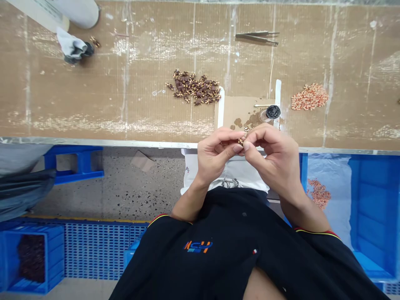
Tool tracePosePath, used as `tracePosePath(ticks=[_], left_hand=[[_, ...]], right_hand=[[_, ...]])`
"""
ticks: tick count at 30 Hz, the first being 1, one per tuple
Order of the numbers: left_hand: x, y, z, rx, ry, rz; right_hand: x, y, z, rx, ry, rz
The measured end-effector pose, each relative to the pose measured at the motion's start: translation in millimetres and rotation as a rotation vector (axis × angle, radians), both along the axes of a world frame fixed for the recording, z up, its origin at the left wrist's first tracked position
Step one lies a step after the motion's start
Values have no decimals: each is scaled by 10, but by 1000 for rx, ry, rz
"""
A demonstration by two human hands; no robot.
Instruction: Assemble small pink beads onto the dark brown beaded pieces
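Observation:
My left hand (215,156) and my right hand (275,158) meet at the front edge of the brown workbench (125,104). Both pinch one tiny brown and gold part (240,141) between their fingertips. A pile of dark brown parts (195,87) lies on the bench just beyond my left hand. A pile of pink parts (310,97) lies farther right. A small round black-capped pot (272,112) stands on a cardboard patch (240,110) right behind my hands.
Tweezers (258,37) lie at the back of the bench. A crumpled glove (73,48) and a white roll (71,10) sit at the back left. Blue crates stand below: one at the right (371,208) holding pink parts, one at the lower left (53,258) with dark parts.

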State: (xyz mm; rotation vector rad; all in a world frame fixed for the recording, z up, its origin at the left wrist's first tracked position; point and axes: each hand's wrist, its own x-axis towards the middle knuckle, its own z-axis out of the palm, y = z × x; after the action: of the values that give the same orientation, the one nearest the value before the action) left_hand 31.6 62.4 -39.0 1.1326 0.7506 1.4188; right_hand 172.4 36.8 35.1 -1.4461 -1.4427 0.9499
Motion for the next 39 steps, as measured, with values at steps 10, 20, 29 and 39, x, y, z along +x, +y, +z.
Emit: tracePosePath(ticks=[10,20,29,39], left_hand=[[-30,20,-34,-2,-39,-55],[-204,83,38,-19,97,-167],[-210,58,27,14,139,-72],[-134,46,-37,147,73,-14]], right_hand=[[66,43,-5,-31,-1,53],[178,150,78,-169,-48,203],[178,173,1,-276,167,191],[102,27,-149,-285,357,126]])
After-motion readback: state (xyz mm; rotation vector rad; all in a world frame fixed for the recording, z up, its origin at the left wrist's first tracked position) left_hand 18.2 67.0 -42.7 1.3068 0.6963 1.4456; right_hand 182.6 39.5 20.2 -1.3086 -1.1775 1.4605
